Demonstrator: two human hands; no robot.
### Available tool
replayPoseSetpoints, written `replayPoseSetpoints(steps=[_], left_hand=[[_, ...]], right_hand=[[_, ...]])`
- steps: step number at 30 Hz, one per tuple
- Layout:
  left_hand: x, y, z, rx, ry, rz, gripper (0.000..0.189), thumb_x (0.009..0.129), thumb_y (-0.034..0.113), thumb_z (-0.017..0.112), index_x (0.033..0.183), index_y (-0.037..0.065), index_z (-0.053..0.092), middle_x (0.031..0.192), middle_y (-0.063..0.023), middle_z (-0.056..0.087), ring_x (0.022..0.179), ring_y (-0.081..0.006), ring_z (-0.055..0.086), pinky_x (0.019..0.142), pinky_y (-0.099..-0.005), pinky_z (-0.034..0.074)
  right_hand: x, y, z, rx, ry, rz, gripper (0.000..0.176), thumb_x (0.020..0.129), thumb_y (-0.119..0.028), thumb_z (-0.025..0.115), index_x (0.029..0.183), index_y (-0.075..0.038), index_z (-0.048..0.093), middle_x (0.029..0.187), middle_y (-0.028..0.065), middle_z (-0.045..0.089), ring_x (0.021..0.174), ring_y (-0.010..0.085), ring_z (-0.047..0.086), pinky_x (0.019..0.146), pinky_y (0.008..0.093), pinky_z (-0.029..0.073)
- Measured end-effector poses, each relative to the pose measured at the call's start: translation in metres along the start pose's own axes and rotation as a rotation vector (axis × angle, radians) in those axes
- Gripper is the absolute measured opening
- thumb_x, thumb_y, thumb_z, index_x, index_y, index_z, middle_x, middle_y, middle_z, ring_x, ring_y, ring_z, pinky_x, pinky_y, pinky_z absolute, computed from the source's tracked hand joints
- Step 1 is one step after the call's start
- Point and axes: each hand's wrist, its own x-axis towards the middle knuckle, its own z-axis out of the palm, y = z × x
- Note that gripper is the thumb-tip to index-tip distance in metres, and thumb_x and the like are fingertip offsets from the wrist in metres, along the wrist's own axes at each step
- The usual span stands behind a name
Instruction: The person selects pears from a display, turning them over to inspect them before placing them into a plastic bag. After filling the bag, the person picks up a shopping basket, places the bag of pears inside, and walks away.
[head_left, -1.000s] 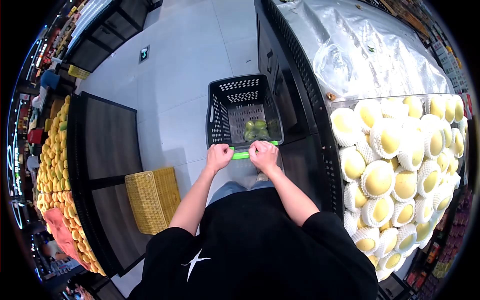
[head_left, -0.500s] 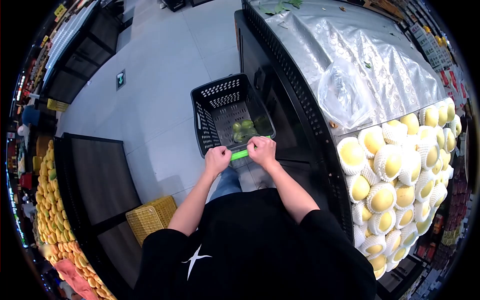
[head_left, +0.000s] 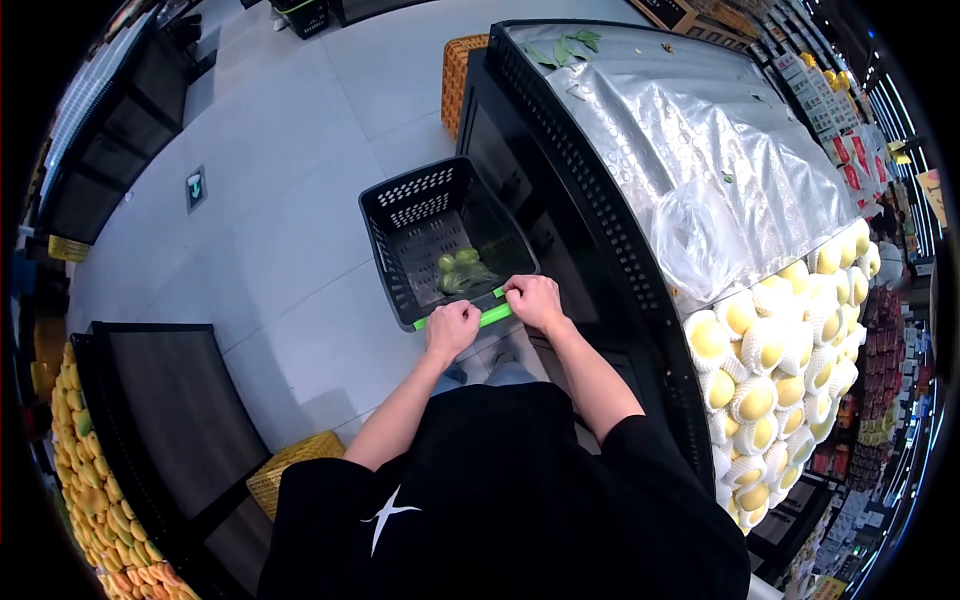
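Note:
A black perforated basket (head_left: 400, 262) stands in front of me, with a green handle (head_left: 495, 315) along its near edge. My left hand (head_left: 453, 328) is wrapped round the left part of this handle. Round its right part are the fingers of my right hand (head_left: 535, 300). Green round produce in a clear plastic bag (head_left: 462, 272) lies inside the basket, near the handle side.
Close on the right runs a black display stand (head_left: 590, 190) with silver padding, a crumpled plastic bag (head_left: 695, 240) and yellow fruit in white foam nets (head_left: 765, 400). A wicker bin (head_left: 460, 80) is ahead. At left are a dark stand (head_left: 165, 385) and a yellow crate (head_left: 295, 465).
The view has shifted and turned, bringing the wicker bin ahead into sight. The basket now sits a little further left in view. Both hands stay on the handle, my left hand slightly further right.

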Motion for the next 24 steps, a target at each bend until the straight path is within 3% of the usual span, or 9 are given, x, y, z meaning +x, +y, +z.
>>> replayPoseSetpoints(steps=[10,16,24], left_hand=[[0.029,-0.004,-0.004,-0.016,0.011,0.013,0.027,0.084,0.027,0.056,0.075,0.005,0.069,0.072,-0.0226,0.065,0.073,-0.0436,0.064,0.068,-0.0515,0.052],[0.05,0.0,-0.011,0.005,0.052,0.019,0.027,0.083,0.026,0.056,0.074,0.004,0.069,0.072,-0.0224,0.064,0.071,-0.0427,0.064,0.067,-0.0507,0.052],[0.089,-0.016,-0.018,0.015,0.044,-0.009,0.028,0.083,0.022,0.056,0.069,-0.002,0.061,0.064,-0.0227,0.059,0.059,-0.0396,0.061,0.056,-0.0449,0.045]], right_hand=[[0.037,-0.001,0.003,-0.031,-0.022,0.027,0.023,0.075,-0.018,0.053,0.081,-0.009,0.074,0.083,0.0123,0.072,0.08,0.0325,0.069,0.077,0.0429,0.056],[0.061,0.0,0.005,-0.011,0.011,-0.026,0.023,0.074,-0.02,0.054,0.079,-0.01,0.074,0.077,0.0122,0.071,0.076,0.0319,0.069,0.074,0.0423,0.056],[0.097,0.002,0.01,0.083,0.034,-0.048,0.023,0.077,-0.024,0.056,0.079,-0.01,0.074,0.079,0.0114,0.072,0.081,0.0316,0.07,0.077,0.0445,0.055]])
